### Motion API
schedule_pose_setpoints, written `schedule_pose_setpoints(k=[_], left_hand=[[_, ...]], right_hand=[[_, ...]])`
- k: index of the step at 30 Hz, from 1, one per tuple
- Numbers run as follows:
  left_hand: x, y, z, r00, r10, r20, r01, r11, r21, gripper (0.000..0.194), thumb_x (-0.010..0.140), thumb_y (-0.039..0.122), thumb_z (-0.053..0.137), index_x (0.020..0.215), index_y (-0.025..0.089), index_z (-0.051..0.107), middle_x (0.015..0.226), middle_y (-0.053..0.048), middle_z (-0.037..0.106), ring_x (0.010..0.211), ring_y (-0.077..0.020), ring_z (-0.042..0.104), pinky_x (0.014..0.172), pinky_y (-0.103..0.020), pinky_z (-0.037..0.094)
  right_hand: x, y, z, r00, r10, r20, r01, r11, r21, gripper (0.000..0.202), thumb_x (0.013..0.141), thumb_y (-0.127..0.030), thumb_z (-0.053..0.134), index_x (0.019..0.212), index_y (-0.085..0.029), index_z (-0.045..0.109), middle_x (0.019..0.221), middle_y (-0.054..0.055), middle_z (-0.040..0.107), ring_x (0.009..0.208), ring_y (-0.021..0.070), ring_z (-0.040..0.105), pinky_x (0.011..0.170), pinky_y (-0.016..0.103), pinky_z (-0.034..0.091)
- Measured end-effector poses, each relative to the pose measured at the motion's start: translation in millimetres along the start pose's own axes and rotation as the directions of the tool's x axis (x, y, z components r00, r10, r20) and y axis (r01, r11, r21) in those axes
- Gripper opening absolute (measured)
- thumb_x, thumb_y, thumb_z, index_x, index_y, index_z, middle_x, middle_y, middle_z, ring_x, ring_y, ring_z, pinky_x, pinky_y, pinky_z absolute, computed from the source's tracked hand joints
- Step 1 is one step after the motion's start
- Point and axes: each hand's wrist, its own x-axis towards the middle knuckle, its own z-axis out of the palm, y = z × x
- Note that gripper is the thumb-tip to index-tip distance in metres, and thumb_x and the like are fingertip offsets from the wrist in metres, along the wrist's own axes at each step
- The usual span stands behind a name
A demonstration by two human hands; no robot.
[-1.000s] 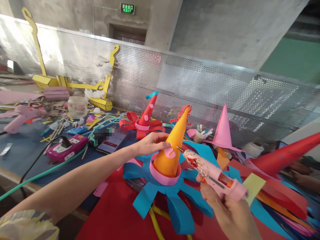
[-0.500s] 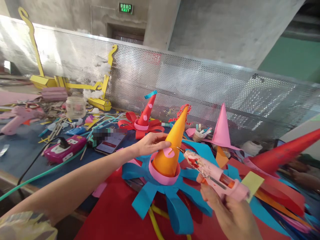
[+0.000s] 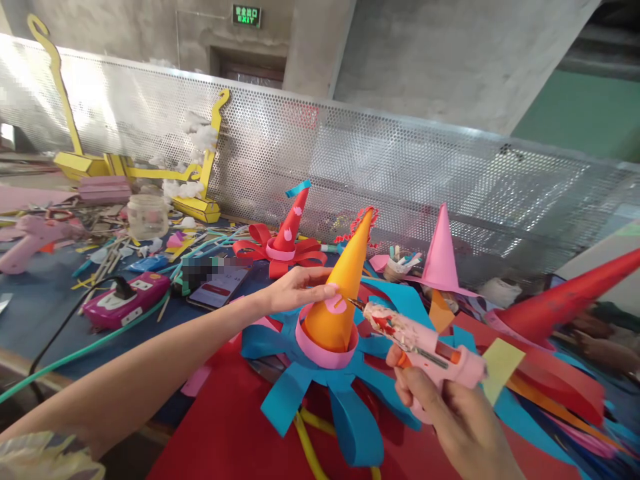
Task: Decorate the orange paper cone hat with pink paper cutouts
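My left hand (image 3: 303,288) grips an orange paper cone (image 3: 334,322) from its left side, thumb at the edge of a small pink paper patch (image 3: 336,304) stuck on it, the other fingers partly hidden behind. The cone stands, leaning right, inside a pink paper band (image 3: 326,358) with looped blue paper strips (image 3: 355,427) spreading around it. In my right hand (image 3: 463,417) is a pink hot glue gun (image 3: 420,343), index finger at its orange trigger. The gun's nozzle points at the cone's right side, close to the patch.
A red cone hat (image 3: 290,230) stands behind, a pink cone hat (image 3: 443,257) to the right. Another red cone (image 3: 575,297) lies tilted at far right, near someone's hand. On the left are a purple power strip (image 3: 127,300), a phone (image 3: 215,287) and another glue gun (image 3: 33,240).
The glue gun has shifted slightly left and become more level, its nozzle lower beside the patch. My left thumb now touches the patch's edge. The whole view has moved a little.
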Motion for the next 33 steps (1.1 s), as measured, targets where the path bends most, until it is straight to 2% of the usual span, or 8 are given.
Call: schedule_pose_setpoints(k=[5, 8, 11, 15, 18, 23, 27, 33], left_hand=[[-1, -4, -1.0, 1.000, -0.013, 0.016, 0.013, 0.999, -0.042, 0.049, 0.081, 0.037, 0.072, 0.123, 0.016, 0.061, 0.122, -0.012, 0.066, 0.113, -0.0280, 0.062, 0.094, -0.038, 0.050], [0, -7, -1.7, 1.000, 0.016, 0.022, -0.015, 0.999, -0.045, 0.048, 0.080, 0.035, 0.072, 0.123, 0.016, 0.061, 0.122, -0.012, 0.067, 0.114, -0.0282, 0.062, 0.094, -0.038, 0.051], [0, -8, -1.8, 0.999, 0.026, 0.037, -0.024, 0.998, -0.052, 0.050, 0.081, 0.034, 0.072, 0.126, 0.017, 0.059, 0.123, -0.012, 0.067, 0.116, -0.0287, 0.061, 0.095, -0.038, 0.051], [0, -5, -1.1, 0.998, 0.020, 0.054, -0.017, 0.998, -0.052, 0.052, 0.083, 0.034, 0.070, 0.129, 0.016, 0.058, 0.127, -0.013, 0.065, 0.120, -0.0297, 0.059, 0.099, -0.039, 0.048], [0, -4, -0.9, 0.999, 0.016, 0.052, -0.014, 0.999, -0.042, 0.051, 0.083, 0.035, 0.069, 0.129, 0.017, 0.058, 0.127, -0.012, 0.065, 0.120, -0.0299, 0.059, 0.098, -0.039, 0.049], [1, -6, -1.1, 1.000, 0.013, 0.019, -0.013, 1.000, 0.005, 0.048, 0.083, 0.038, 0.070, 0.125, 0.017, 0.061, 0.121, -0.011, 0.068, 0.114, -0.0294, 0.062, 0.093, -0.038, 0.051], [1, -6, -0.2, 1.000, 0.018, 0.013, -0.018, 1.000, 0.008, 0.048, 0.083, 0.039, 0.069, 0.124, 0.017, 0.061, 0.122, -0.012, 0.067, 0.113, -0.0292, 0.062, 0.093, -0.039, 0.051], [1, -5, 0.4, 1.000, 0.008, 0.012, -0.008, 1.000, -0.002, 0.048, 0.083, 0.039, 0.069, 0.125, 0.017, 0.060, 0.122, -0.012, 0.067, 0.114, -0.0289, 0.062, 0.093, -0.039, 0.051]], right_hand=[[5, 7, -1, 0.999, -0.029, 0.034, 0.028, 0.999, 0.014, 0.036, 0.089, -0.052, 0.055, 0.087, -0.018, 0.067, 0.065, 0.002, 0.059, 0.056, 0.0158, 0.053, 0.051, 0.024, 0.046], [10, 10, -4, 0.992, -0.074, 0.106, 0.080, 0.995, -0.053, 0.034, 0.089, -0.050, 0.056, 0.089, -0.018, 0.067, 0.071, 0.004, 0.062, 0.059, 0.0167, 0.056, 0.055, 0.025, 0.050], [12, 11, -7, 0.981, -0.117, 0.156, 0.138, 0.982, -0.128, 0.035, 0.089, -0.049, 0.056, 0.096, -0.017, 0.066, 0.065, 0.002, 0.058, 0.055, 0.0158, 0.053, 0.051, 0.025, 0.048], [11, 6, -3, 0.990, -0.098, 0.098, 0.110, 0.986, -0.126, 0.038, 0.089, -0.052, 0.054, 0.101, -0.017, 0.065, 0.061, -0.001, 0.053, 0.049, 0.0144, 0.047, 0.043, 0.024, 0.042], [10, 0, 1, 0.994, -0.084, 0.066, 0.091, 0.989, -0.113, 0.040, 0.087, -0.054, 0.056, 0.097, -0.017, 0.066, 0.059, -0.001, 0.053, 0.048, 0.0139, 0.047, 0.042, 0.024, 0.041], [8, -1, 4, 0.996, -0.085, -0.011, 0.082, 0.986, -0.147, 0.040, 0.084, -0.058, 0.057, 0.083, -0.020, 0.068, 0.056, 0.000, 0.058, 0.055, 0.0174, 0.057, 0.052, 0.023, 0.052], [10, 0, 3, 0.994, -0.097, 0.055, 0.105, 0.981, -0.166, 0.043, 0.086, -0.057, 0.054, 0.061, -0.022, 0.056, 0.069, 0.005, 0.067, 0.060, 0.0165, 0.061, 0.056, 0.022, 0.055], [8, -7, 4, 0.990, -0.136, 0.034, 0.140, 0.965, -0.224, 0.043, 0.086, -0.057, 0.055, 0.057, -0.026, 0.053, 0.053, 0.003, 0.056, 0.062, 0.0216, 0.063, 0.048, 0.025, 0.052]])
